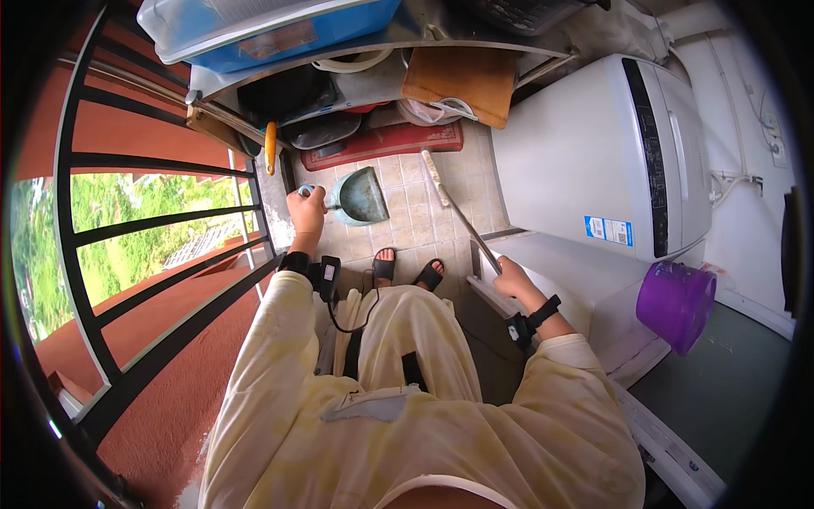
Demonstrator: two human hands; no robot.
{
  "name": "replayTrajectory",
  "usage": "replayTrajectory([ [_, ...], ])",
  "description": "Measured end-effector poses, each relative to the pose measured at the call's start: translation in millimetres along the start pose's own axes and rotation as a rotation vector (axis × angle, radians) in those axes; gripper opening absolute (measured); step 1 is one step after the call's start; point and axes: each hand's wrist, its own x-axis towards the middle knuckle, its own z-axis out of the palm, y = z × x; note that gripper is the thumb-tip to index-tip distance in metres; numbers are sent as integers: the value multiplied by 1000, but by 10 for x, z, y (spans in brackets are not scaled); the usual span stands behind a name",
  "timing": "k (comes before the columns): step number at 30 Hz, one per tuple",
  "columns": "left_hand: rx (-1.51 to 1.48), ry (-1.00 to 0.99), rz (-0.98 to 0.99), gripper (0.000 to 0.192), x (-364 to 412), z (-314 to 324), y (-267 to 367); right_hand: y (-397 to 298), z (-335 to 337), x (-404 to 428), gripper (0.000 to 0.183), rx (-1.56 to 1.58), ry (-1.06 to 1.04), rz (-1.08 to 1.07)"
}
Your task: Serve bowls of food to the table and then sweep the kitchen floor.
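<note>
My left hand (307, 212) grips the handle of a worn teal dustpan (360, 198), whose scoop faces right over the tiled floor (408, 210). Whether the pan touches the tiles I cannot tell. In my right hand (512, 277) is the thin metal stick of a broom (472, 230), slanting away from me to the upper left. Its narrow pale head (435, 177) is at the floor, to the right of the dustpan and close to a red patterned mat (381, 146). Both wrists carry black straps with small devices.
A metal rack (305, 60) ahead holds a blue plastic bin (273, 38) and a wooden board (459, 83). On the right stand a white washing machine (572, 153) and a purple bucket (675, 306). Black railings (162, 163) run along the left. My sandalled feet (407, 270) are below.
</note>
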Motion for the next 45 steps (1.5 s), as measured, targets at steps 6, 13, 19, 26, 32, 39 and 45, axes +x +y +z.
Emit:
replayTrajectory([
  [6,20,-25,-19,31,10,49,15,-370,731,1006,30,-140,0,37],
  [13,6,5,-9,30,59,100,30,-781,1574,641,38,-287,104,-233],
  [19,17,14,4,31,86,177,15,-502,1416,159,55,-337,-51,-539],
  [26,7,-27,28,32,67,23,1,61,169,-82,48,201,-386,-75],
  [32,16,14,-11,31,-30,45,38,273,278,-117,38,286,-277,30],
  [39,-177,175,-69,33,-94,-289,121,-38,708,706,25,80,103,83],
  [45,-130,314,-96,32,22,-381,27,-680,1304,860,56,-114,105,-55],
])
